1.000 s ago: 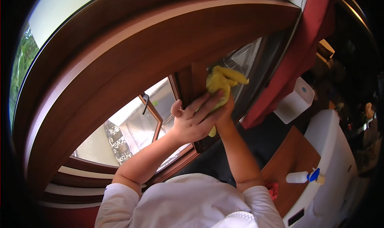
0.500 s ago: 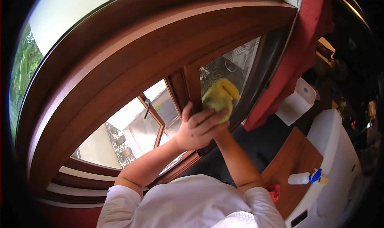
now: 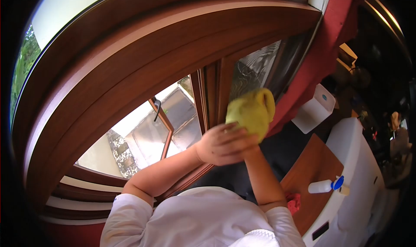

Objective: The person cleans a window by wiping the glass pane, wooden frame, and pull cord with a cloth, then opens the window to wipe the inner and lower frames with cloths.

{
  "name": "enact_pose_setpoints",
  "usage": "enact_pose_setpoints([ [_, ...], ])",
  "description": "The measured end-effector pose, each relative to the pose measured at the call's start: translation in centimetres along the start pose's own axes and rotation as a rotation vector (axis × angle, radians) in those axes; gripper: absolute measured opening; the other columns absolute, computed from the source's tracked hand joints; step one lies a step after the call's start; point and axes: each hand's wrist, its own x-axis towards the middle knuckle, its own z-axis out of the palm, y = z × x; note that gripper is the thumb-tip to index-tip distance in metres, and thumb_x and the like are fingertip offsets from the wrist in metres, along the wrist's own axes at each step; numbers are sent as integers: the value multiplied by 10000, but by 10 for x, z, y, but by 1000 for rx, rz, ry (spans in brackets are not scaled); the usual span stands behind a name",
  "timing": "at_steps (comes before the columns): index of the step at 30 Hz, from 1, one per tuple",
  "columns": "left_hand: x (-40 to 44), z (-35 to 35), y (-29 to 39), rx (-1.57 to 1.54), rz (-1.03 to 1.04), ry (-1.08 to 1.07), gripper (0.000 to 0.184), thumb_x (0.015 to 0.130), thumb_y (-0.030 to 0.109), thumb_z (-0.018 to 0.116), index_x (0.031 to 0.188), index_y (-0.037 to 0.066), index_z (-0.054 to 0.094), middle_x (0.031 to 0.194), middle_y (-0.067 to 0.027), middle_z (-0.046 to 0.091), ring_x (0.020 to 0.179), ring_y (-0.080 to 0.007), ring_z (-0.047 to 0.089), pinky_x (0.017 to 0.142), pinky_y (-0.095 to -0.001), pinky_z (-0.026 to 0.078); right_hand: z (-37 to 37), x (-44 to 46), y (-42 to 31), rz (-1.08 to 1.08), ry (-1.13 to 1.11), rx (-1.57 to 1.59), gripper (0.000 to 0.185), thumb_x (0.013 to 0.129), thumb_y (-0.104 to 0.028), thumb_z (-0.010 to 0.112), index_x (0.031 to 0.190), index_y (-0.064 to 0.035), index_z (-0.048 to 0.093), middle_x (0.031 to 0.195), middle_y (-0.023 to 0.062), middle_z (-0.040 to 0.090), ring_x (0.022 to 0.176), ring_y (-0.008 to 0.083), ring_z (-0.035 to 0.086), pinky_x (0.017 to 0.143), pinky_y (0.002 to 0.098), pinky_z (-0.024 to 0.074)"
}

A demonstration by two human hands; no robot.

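Observation:
A yellow cloth [image 3: 251,114] is bunched up in front of the dark glass pane [image 3: 253,71] of a brown wooden window frame [image 3: 224,84]. My left hand [image 3: 225,145] lies across the base of the cloth and over my other hand, its fingers pressed together and blurred by motion. Behind it, my right hand [image 3: 251,146] is mostly hidden, with the cloth rising out of it. To the left of the hands, an open window sash [image 3: 167,130] with a dark handle shows through the opening.
A red curtain [image 3: 310,76] hangs right of the window. Further right are a white box [image 3: 315,109], a brown tabletop [image 3: 314,169] with a white bottle [image 3: 320,186] with a blue top, and a red cloth [image 3: 294,203]. A curved white surface [image 3: 346,160] borders the tabletop.
Both hands and the yellow cloth first moved down along the pane, then shifted right. The cloth now hangs nearer the curtain. The window sash with the glass pane has swung slightly.

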Motion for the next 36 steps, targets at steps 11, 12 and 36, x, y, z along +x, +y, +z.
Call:
enact_pose_setpoints([
  [11, -22, 4, -17, 593, -295, -316, 366, 734, 262, 581, 1088, 298, 663, 1339, -113, 433, 1254, -298, 339, 1075, -519, 33, 8, -25, 34, 1, -274, -163, 490, 816, -44, 474, 1287, 53, 380, 1357, 263, 366, 1244, 431, 371, 1036, 446, 294],
  [12, -32, 9, -11, 584, -317, -339, 375, 720, 259, 592, 1087, 290, 665, 1333, -118, 435, 1251, -304, 341, 1075, -521, 37, 3, -37, 40, 19, -281, -159, 492, 811, -46, 486, 1282, 55, 388, 1347, 262, 379, 1234, 433, 384, 1031, 445, 302],
  [36, 69, 7, -35, 770, -265, -86, 541, 938, 429, 229, 1334, 114, 419, 1437, -238, 259, 1355, -445, 111, 1054, -593, -19, 10, 109, 0, -709, 47, -160, 279, 740, -286, 625, 995, -179, 660, 1179, 82, 542, 1031, 260, 496, 857, 416, 390],
])
